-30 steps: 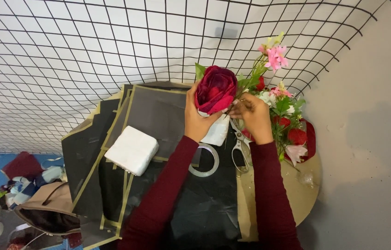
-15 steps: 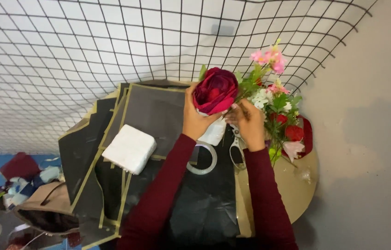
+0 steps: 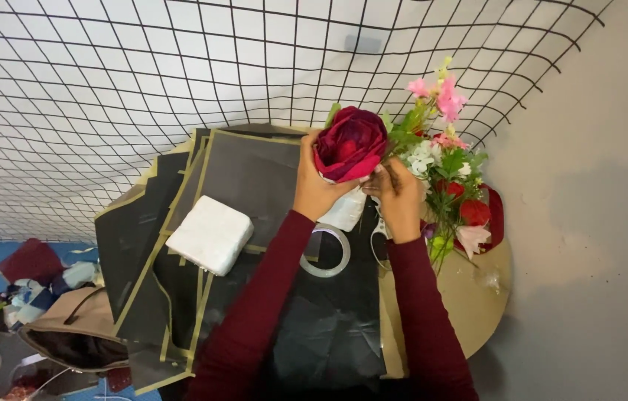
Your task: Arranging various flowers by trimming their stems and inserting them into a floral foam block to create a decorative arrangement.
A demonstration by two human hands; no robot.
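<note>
A large dark red artificial rose (image 3: 349, 142) is held up over a small round table (image 3: 477, 297). My left hand (image 3: 315, 186) grips it from below on the left side. My right hand (image 3: 398, 194) pinches at its base on the right, fingers closed on it. Something white (image 3: 345, 211) hangs just under the bloom between my hands. Both arms wear dark red sleeves. Right of my right hand lies a bunch of artificial flowers (image 3: 447, 163) in pink, white and red with green leaves.
Black wrapping sheets with gold edges (image 3: 247, 178) cover the table's left half, with a white foam block (image 3: 210, 233) on them. A clear tape roll (image 3: 325, 252) lies below my hands. A black wire grid (image 3: 180, 74) leans on the wall. Bags and clutter (image 3: 39, 312) sit on the floor at left.
The rose and both hands have stayed together with only slight shifts. The flower bunch at right has shifted slightly.
</note>
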